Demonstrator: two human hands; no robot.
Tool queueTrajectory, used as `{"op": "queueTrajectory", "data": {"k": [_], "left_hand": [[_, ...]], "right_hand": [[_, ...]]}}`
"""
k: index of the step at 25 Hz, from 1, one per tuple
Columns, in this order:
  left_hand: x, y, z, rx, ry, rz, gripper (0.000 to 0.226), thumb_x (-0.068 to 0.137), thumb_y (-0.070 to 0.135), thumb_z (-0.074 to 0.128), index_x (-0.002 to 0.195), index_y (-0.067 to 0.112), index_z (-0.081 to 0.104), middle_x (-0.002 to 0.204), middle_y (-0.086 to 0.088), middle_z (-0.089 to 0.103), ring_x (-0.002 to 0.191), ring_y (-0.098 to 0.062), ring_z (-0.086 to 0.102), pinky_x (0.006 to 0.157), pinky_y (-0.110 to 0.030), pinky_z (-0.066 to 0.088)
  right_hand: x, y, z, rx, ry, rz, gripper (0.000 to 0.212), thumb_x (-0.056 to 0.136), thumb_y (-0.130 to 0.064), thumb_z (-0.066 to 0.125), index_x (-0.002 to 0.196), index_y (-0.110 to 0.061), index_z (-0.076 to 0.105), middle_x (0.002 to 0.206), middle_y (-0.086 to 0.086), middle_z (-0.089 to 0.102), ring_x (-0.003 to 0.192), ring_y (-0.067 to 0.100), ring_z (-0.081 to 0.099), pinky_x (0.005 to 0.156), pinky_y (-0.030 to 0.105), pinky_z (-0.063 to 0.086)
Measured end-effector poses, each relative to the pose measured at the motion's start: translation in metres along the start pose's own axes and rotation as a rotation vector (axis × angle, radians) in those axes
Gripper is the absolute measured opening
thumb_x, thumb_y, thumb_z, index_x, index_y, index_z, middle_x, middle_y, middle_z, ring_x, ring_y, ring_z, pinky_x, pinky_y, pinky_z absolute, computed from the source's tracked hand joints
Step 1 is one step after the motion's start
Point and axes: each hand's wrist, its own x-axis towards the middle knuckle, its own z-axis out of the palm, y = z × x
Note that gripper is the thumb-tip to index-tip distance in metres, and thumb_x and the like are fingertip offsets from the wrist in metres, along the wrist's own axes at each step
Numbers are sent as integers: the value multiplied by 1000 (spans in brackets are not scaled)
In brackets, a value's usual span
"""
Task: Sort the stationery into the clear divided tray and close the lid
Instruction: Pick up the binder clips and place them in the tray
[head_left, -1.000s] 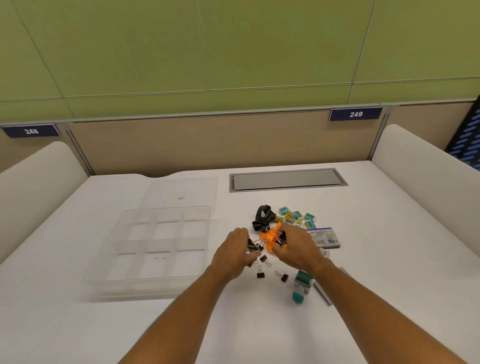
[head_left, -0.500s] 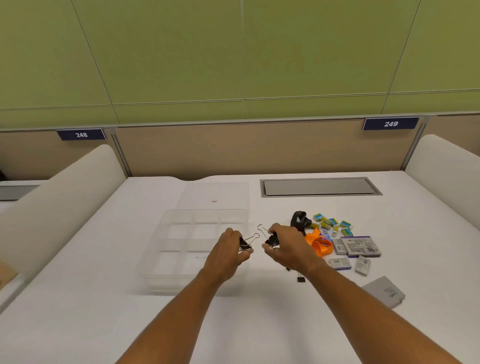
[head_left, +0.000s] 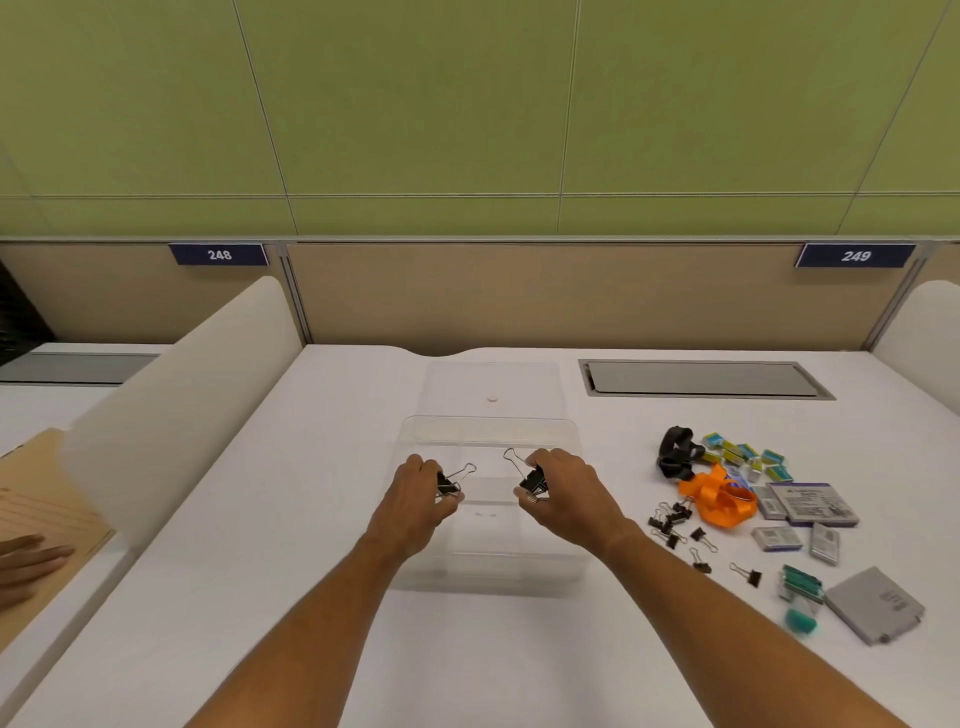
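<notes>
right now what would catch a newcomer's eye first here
Two hands at centre, the left hand and right hand, each pinch black binder clips above the clear divided tray. To the right on the white desk, an orange ribbon stands out among scattered stationery.

Both hands hover over the clear divided tray (head_left: 488, 431) — the left hand (head_left: 415, 501) pinches black binder clips (head_left: 451, 483), the right hand (head_left: 566, 493) grips another bunch (head_left: 532, 480). Behind the tray lies its clear lid (head_left: 493, 384). Right of the tray sit loose binder clips (head_left: 675, 522), an orange ribbon (head_left: 719, 499), small staple boxes (head_left: 743, 457) — and a grey pouch (head_left: 872, 605) nearest the person.
</notes>
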Motion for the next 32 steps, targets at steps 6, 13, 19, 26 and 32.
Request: {"op": "queueTrajectory", "data": {"k": [6,13,19,26,32], "left_hand": [[0,-47,-9,97,-61,-15,33,90,38,58,102,8,57,102,-5,48,98,-21,46,78,-30,45],[10,-40,-5,502,-154,157,40,84,45,58,105,12,62,107,-7,58,101,-24,51,82,-32,39],[17,-41,4,437,-286,168,54,83,55,61,120,16,57,118,-6,57,114,-24,50,94,-34,39],[15,-45,-4,396,-311,208,57,83,60,56,120,18,57,118,-5,55,113,-24,49,95,-36,38],[9,-61,-30,413,-40,248,59,82,47,52,130,13,51,134,-10,48,120,-29,46,98,-40,38]], "right_hand": [[8,-25,27,-16,31,52,35,86,-35,63,114,-16,56,100,3,61,93,25,59,80,33,45],[12,-34,35,-56,41,89,37,86,-35,64,115,-15,56,101,3,61,93,23,60,80,31,44],[16,-38,35,-80,22,106,38,85,-36,64,117,-16,55,102,3,59,91,24,61,81,33,49],[22,-55,48,-76,-44,76,45,89,-39,61,129,-21,54,111,3,58,95,24,61,82,31,49],[27,-76,66,-124,-105,2,45,89,-42,60,130,-23,55,113,2,63,103,23,60,85,33,48]]}}
